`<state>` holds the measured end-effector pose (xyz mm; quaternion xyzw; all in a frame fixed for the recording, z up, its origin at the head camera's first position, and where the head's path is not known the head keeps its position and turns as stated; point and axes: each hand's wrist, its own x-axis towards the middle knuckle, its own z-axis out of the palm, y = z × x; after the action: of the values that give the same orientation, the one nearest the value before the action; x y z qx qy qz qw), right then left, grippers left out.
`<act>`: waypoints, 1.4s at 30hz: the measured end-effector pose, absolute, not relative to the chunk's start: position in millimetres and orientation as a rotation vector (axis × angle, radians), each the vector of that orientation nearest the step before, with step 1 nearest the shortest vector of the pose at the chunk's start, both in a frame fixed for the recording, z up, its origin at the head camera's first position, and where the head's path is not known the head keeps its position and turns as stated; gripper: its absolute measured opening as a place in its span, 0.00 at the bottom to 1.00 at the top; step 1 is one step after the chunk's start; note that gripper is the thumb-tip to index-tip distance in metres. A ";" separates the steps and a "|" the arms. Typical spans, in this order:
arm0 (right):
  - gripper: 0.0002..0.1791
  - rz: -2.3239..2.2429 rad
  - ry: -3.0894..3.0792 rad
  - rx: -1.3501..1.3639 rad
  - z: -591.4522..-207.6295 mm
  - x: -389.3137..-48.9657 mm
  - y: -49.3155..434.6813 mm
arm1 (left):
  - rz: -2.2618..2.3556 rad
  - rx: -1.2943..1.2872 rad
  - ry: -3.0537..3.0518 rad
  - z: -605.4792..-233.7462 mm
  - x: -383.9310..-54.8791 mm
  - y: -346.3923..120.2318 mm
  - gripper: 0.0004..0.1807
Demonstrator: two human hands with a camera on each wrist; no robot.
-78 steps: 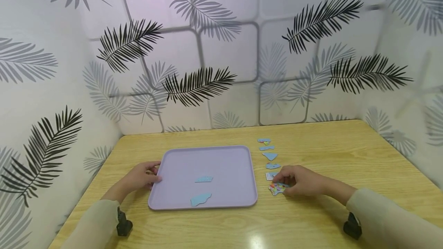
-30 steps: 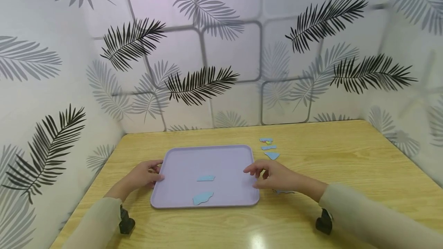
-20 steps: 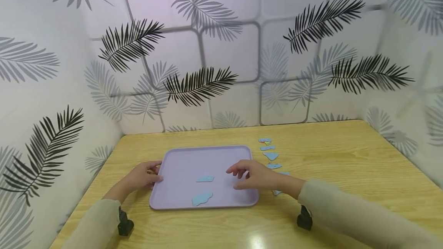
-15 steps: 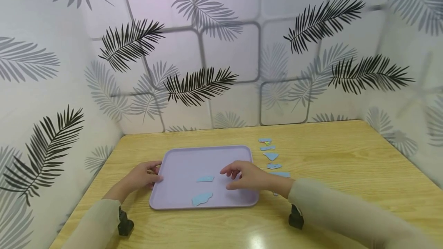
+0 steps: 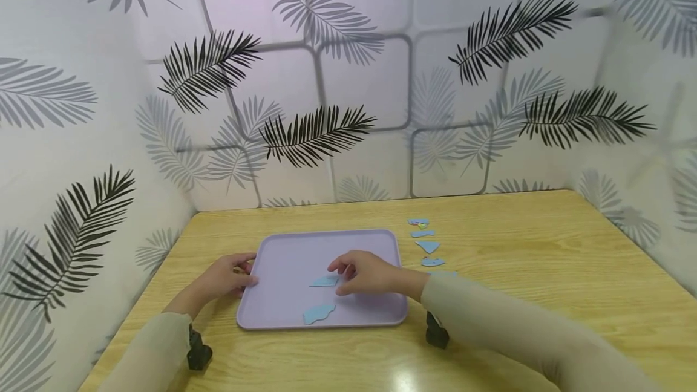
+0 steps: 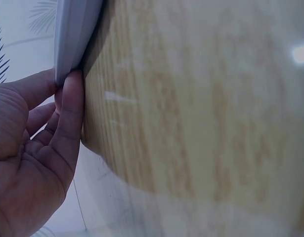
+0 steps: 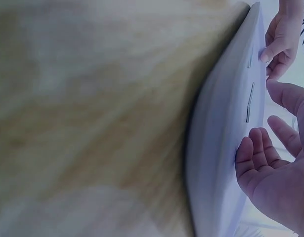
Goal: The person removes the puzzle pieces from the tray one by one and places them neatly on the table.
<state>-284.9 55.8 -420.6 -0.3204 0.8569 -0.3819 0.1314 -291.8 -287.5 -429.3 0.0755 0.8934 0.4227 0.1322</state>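
My left hand (image 5: 224, 277) grips the left rim of a lilac tray (image 5: 294, 253). In the left wrist view, the thumb and a finger pinch the tray's edge (image 6: 72, 39). Above the tray's right half, my right hand (image 5: 366, 272) hovers, thumb and fingers apart, holding nothing. Just left of its fingertips a pale blue puzzle piece (image 5: 323, 282) lies flat on the tray, its right end close to the fingers. Nearer the front rim lies a second, wavy-edged blue piece (image 5: 318, 314). The right wrist view shows the right hand (image 7: 278, 170) with loosely bent fingers.
Right of the tray, several puzzle pieces form a column on the wooden table (image 5: 533, 247): one with colours (image 5: 418, 222), a narrow strip (image 5: 422, 233), a triangular one (image 5: 428, 247) and others. My right sleeve (image 5: 490, 307) hides the column's near end. A leaf-patterned wall covering (image 5: 370, 156) stands behind.
My right hand has moved left from the multicoloured piece beside the tray to over the tray, near the upper blue piece. The left hand has stayed on the rim.
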 end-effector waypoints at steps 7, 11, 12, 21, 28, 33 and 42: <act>0.21 -1.037 2.487 -0.894 -420.0 -294.6 43.0 | 1.234 0.214 2.581 -427.7 -289.7 -285.2 0.35; 0.20 -1.004 2.487 -0.896 -420.7 -298.6 37.8 | 1.228 0.218 2.582 -425.8 -289.1 -285.1 0.35; 0.20 -0.996 2.491 -0.905 -421.1 -299.7 36.6 | 1.230 0.206 2.584 -425.6 -289.4 -285.1 0.35; 0.19 -0.974 2.522 -0.984 -424.3 -302.8 29.3 | 1.216 0.205 2.585 -426.2 -292.4 -285.9 0.35; 0.18 -0.953 2.531 -1.010 -425.8 -303.0 27.0 | 1.223 0.214 2.580 -425.7 -289.9 -285.4 0.35; 0.16 -0.956 2.527 -1.014 -424.9 -302.9 26.2 | 1.230 0.209 2.574 -424.1 -289.0 -284.7 0.35; 0.13 -0.977 2.489 -0.957 -421.2 -298.7 25.8 | 1.238 0.212 2.569 -424.0 -287.9 -284.8 0.35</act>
<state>-298.7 25.8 -421.2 -0.3332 0.8664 -0.3401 0.1505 -287.9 -284.8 -424.0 0.0734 0.8894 0.4288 0.1405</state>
